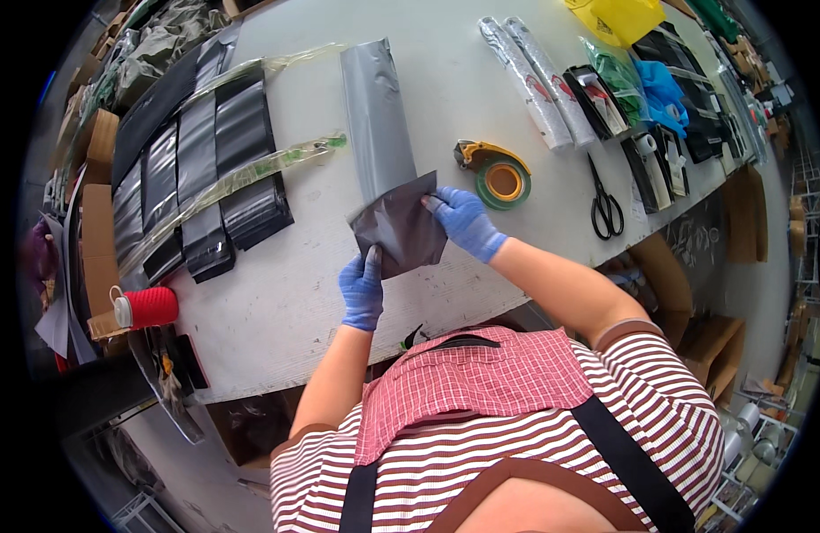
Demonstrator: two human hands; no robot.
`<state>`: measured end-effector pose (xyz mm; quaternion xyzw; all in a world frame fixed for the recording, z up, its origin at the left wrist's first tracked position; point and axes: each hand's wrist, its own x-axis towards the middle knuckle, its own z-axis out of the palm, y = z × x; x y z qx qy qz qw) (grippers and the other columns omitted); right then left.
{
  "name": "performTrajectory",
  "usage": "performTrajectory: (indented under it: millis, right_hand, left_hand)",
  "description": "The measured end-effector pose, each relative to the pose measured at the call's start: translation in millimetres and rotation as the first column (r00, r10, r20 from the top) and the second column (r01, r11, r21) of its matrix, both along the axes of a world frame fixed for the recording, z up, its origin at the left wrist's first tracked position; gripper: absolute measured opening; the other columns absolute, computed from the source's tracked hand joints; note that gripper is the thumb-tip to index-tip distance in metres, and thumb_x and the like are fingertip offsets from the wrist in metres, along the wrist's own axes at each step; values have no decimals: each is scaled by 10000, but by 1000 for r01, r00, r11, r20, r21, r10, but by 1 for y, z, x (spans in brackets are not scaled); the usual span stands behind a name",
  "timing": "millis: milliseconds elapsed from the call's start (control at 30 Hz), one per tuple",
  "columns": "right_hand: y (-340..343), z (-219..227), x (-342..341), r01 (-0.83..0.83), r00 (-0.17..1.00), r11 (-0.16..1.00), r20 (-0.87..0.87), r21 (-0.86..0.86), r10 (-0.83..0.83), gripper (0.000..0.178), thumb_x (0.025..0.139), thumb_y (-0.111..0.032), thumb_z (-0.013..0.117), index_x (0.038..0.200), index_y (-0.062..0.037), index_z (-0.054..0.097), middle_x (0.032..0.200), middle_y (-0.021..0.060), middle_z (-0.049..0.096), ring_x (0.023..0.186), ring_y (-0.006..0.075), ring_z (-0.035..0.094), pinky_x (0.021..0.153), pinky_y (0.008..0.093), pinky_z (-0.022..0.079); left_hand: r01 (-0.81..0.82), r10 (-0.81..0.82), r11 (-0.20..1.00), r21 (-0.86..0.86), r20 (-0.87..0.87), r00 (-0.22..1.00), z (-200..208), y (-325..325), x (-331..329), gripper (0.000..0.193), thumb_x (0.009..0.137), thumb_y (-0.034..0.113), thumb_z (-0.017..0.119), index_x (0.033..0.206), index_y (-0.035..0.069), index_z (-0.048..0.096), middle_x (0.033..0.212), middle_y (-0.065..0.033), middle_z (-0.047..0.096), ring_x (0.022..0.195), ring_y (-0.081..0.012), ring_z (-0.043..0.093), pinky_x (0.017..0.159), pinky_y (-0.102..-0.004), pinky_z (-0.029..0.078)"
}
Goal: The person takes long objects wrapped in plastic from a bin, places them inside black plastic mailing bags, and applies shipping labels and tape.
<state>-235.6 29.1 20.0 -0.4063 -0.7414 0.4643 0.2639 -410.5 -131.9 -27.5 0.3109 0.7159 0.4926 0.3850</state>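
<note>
A long grey plastic mailing bag (379,115) lies on the white table, its near end turned up to show a dark inner side (401,222). Pinching the lower left edge of that end is my left hand (363,289), in a blue glove. My right hand (466,220), gloved the same way, grips the upper right corner with the thumb on top. Just beyond my right hand sits a yellow tape dispenser (490,158) with a green tape roll (503,183).
At left lie stacked black bags (241,151) bound with clear tape. A red twine spool (150,307) stands on the left edge. Toward the right are two silvery wrapped rolls (525,84), black scissors (605,209), black trays (596,98), blue plastic (661,93) and a yellow bag (618,18).
</note>
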Motion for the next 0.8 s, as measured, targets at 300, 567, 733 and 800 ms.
performTrajectory:
  millis: [300, 567, 733, 800]
  right_hand:
    - [-2, -25, -20, 126, 976, 975, 197, -182, -90, 317, 914, -326, 587, 858, -22, 659, 770, 205, 642, 719, 355, 614, 686, 389, 479]
    - [3, -56, -18, 161, 987, 902, 67, -401, -147, 360, 919, -347, 573, 897, 3, 655, 825, 217, 663, 743, 323, 643, 721, 385, 491]
    - [-11, -34, 12, 1, 998, 791, 50, -612, 38, 405, 887, -410, 610, 933, -11, 658, 845, 110, 691, 705, 218, 646, 593, 354, 514]
    - [-26, -39, 24, -226, 971, 645, -111, -731, 213, 429, 874, -440, 617, 994, -28, 637, 881, 113, 685, 661, 180, 628, 567, 336, 526]
  left_hand:
    - [543, -225, 835, 90, -845, 486, 91, 28, 12, 295, 878, 78, 554, 1167, 57, 611, 1176, -166, 589, 1155, -375, 536, 983, -439, 430]
    - [34, -236, 949, -315, -634, 736, 50, 134, 32, 901, 820, 340, 690, 1510, 106, 159, 1454, -351, 265, 1335, -461, 345, 1092, -469, 338]
    - [-10, -207, 933, -360, -559, 803, 66, 170, 39, 980, 773, 322, 758, 1512, 107, 152, 1420, -354, 322, 1329, -460, 353, 1083, -435, 358]
    - [21, -232, 951, -308, -668, 708, 43, 168, 25, 966, 758, 340, 763, 1486, 47, 199, 1407, -327, 366, 1326, -437, 359, 1099, -441, 326]
